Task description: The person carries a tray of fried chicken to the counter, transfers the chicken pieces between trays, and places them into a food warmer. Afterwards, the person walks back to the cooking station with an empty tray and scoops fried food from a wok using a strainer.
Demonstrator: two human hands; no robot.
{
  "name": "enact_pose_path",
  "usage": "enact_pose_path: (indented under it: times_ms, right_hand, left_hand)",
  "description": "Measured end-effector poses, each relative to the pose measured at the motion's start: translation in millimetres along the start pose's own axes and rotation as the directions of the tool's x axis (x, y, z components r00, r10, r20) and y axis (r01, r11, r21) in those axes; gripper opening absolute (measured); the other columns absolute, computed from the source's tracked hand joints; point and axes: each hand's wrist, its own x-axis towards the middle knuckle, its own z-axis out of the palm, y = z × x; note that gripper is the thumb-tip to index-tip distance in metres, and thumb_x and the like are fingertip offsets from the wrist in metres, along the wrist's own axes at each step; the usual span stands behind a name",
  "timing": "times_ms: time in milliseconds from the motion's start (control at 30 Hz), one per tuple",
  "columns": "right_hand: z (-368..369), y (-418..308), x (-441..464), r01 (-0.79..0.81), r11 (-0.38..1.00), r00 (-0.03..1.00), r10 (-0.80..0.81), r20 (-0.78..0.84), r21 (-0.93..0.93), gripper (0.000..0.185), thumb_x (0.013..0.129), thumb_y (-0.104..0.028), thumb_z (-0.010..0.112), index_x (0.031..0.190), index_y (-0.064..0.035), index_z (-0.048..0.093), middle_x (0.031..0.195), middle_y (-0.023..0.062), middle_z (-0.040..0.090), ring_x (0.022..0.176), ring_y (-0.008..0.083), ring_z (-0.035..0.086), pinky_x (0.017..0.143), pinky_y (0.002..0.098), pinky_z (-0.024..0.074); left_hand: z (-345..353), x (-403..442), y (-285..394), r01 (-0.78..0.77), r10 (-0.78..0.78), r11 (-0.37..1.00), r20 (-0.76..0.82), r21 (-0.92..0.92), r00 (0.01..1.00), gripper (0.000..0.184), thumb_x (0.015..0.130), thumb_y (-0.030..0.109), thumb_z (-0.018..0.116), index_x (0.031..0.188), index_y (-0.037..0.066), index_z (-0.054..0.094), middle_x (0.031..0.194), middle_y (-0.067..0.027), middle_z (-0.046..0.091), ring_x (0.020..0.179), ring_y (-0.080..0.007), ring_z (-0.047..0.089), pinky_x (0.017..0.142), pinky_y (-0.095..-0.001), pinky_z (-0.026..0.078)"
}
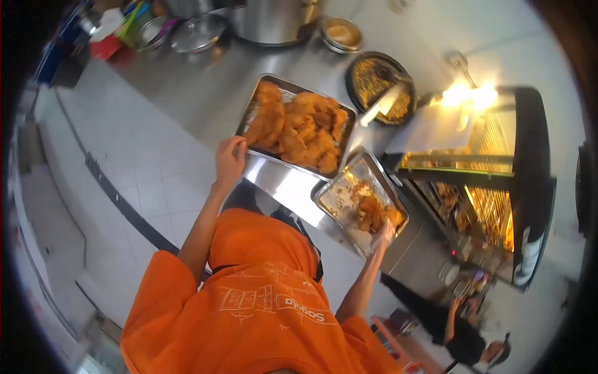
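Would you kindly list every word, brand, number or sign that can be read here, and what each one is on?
"Sagala": upside down on the orange shirt, my best reading, as the last letters are soft.
Other white printing on the shirt: line drawings; any small lettering is too blurred to read.
Pale marks on the lit display case: too blurred to tell whether they are text.
No numbers or signs are readable.

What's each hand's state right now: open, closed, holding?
Left hand: curled at edge of fuller tray; grip unclear.
Right hand: at fried food in emptier tray; grip unclear.
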Motion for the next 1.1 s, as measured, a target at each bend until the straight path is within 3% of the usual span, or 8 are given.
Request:
enact_pose_path:
  times_ms: [67,133,267,300,533,667,733,1100]
  right_hand:
    - [32.1,-32.9,-4.1,-0.233,0.949,0.966,0.202,0.159,0.214,0.033,0.089,-0.023,0.060,0.116,-0.0037,0.057,0.103,0.0058,0.063,0.085,0.0161,0.062,0.070,0.0316,0.0531]
    - [39.5,6.9,32.9,0.360,0.898,0.877,-0.234,0.419,-0.252,0.035,0.087,-0.023,0.062,0.117,-0.0046,0.058,0.103,0.0060,0.065,0.088,0.0154,0.062,0.072,0.0321,0.0524]
    - [242.6,-173.8,-48.6,0.532,0.828,0.610,-0.227,0.759,-0.179,0.038,0.082,-0.005,0.057,0.120,-0.0047,0.057,0.095,0.0043,0.064,0.077,0.0126,0.058,0.070,0.0278,0.0477]
    - [275.2,-173.6,-48.1,0.731,0.661,0.459,-0.292,0.839,-0.170,0.048,0.077,-0.007,0.062,0.124,-0.0079,0.056,0.122,0.0166,0.061,0.115,0.0320,0.057,0.098,0.0406,0.0462]
    - [439.3,-139.9,-92.8,0.906,-0.379,-0.253,-0.128,0.959,0.188,0.046,0.080,-0.015,0.061,0.126,-0.0144,0.057,0.133,0.0167,0.048,0.128,0.0426,0.040,0.112,0.0450,0.0295]
    - [443.1,-160.5,-109.5,0.961,-0.197,-0.202,-0.028,0.979,0.193,0.043,0.082,-0.013,0.058,0.125,-0.0104,0.057,0.130,0.0163,0.052,0.126,0.0370,0.044,0.113,0.0467,0.0262]
    - [429.8,-168.3,-87.9,0.884,0.351,-0.268,-0.165,0.949,0.310,0.043,0.081,-0.009,0.057,0.124,-0.0061,0.057,0.125,0.0171,0.056,0.123,0.0328,0.048,0.109,0.0450,0.0319]
    - [102.7,-71.8,-15.7,0.578,0.733,0.809,-0.460,0.366,-0.358,0.028,0.087,-0.007,0.054,0.110,0.0021,0.066,0.101,0.0171,0.069,0.095,0.0264,0.065,0.090,0.0341,0.0496]
  left_hand:
    - [-3.5,5.1,-3.5,0.000,0.000,1.000,-0.015,-0.020,1.000,0.010,0.091,0.011,0.063,0.098,0.005,0.067,0.093,-0.0076,0.068,0.079,-0.0198,0.063,0.062,-0.0286,0.048]
    - [-1.8,3.3,-15.9,0.131,-0.131,0.991,-0.008,-0.026,0.991,0.011,0.091,0.012,0.063,0.098,0.005,0.067,0.092,-0.0078,0.068,0.076,-0.0184,0.062,0.061,-0.0279,0.048]
    - [13.6,8.9,-30.3,0.318,-0.327,0.933,-0.028,-0.166,0.945,0.014,0.094,0.015,0.060,0.102,0.005,0.067,0.090,-0.0076,0.068,0.074,-0.0139,0.061,0.058,-0.0270,0.048]
    - [14.9,11.3,-32.1,0.354,-0.366,0.915,-0.029,-0.193,0.930,0.016,0.096,0.015,0.059,0.103,0.005,0.067,0.091,-0.0072,0.069,0.075,-0.0138,0.061,0.059,-0.0272,0.048]
    - [8.9,41.3,-9.8,0.465,-0.546,0.797,-0.133,-0.385,0.827,0.019,0.099,0.016,0.054,0.111,0.004,0.062,0.096,-0.0066,0.069,0.080,-0.0154,0.064,0.065,-0.0275,0.051]
    - [13.9,26.9,-19.3,0.489,-0.537,0.786,-0.025,-0.378,0.843,0.015,0.095,0.010,0.058,0.107,0.002,0.062,0.095,-0.0123,0.069,0.079,-0.0189,0.066,0.069,-0.0309,0.051]
    - [16.8,18.6,-19.6,0.489,-0.524,0.756,0.045,-0.436,0.851,0.016,0.093,0.008,0.059,0.107,0.002,0.062,0.096,-0.0126,0.069,0.082,-0.0210,0.066,0.070,-0.0327,0.051]
    - [54.0,81.0,-32.2,0.207,-0.206,0.974,0.021,-0.088,0.978,0.032,0.088,0.021,0.067,0.115,0.003,0.062,0.091,-0.0140,0.067,0.086,-0.0313,0.064,0.079,-0.0396,0.050]
